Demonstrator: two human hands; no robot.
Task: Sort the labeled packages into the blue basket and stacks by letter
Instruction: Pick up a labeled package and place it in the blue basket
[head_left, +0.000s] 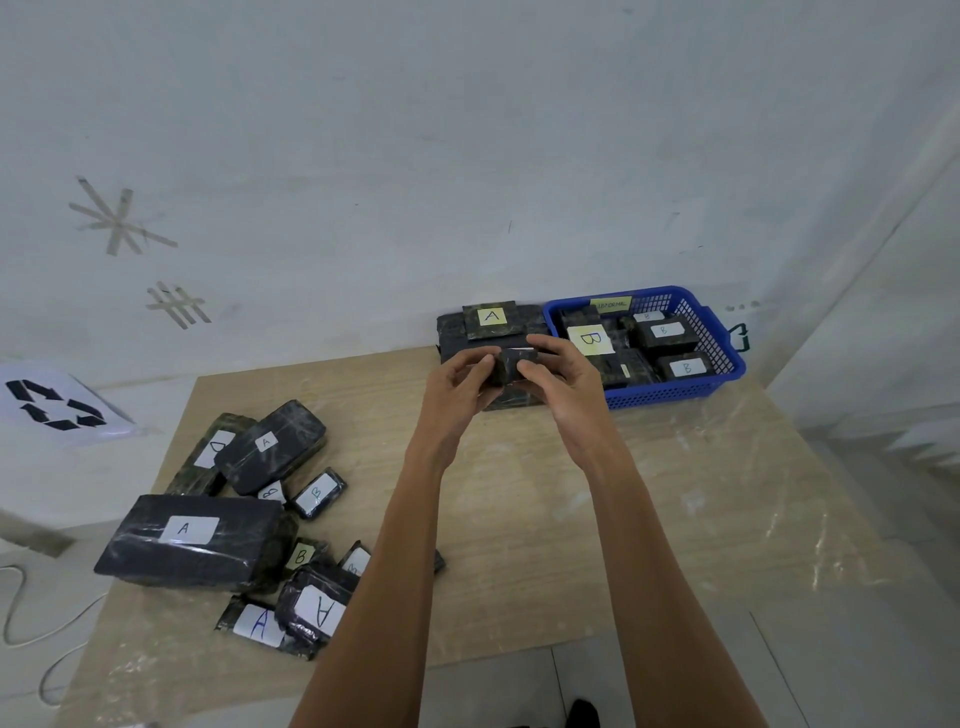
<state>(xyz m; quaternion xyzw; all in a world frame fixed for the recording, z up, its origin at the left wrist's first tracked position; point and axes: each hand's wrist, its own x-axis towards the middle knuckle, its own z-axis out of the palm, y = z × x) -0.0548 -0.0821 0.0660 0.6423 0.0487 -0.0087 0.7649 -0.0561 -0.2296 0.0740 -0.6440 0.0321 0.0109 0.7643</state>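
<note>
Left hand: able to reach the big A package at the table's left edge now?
Probably not yet: the left hand and right hand both grip a small package. Nothing lies on the big A package, so once freed, likely yes.

Bare table (701, 493) lies open across the right and lower centre of the frame. A loose pile of packages (192, 540) crowds the lower left. The stack (491, 317) and the blue basket (675, 396), just beside each other, block the upper centre and upper right against the wall (467, 156).

Cannot see any letter on the held small package (515, 364). Cannot read the blurred yellow tag (611, 303) on the blue basket (670, 397). Cannot follow the white cable (70, 622) past the edge.
</note>
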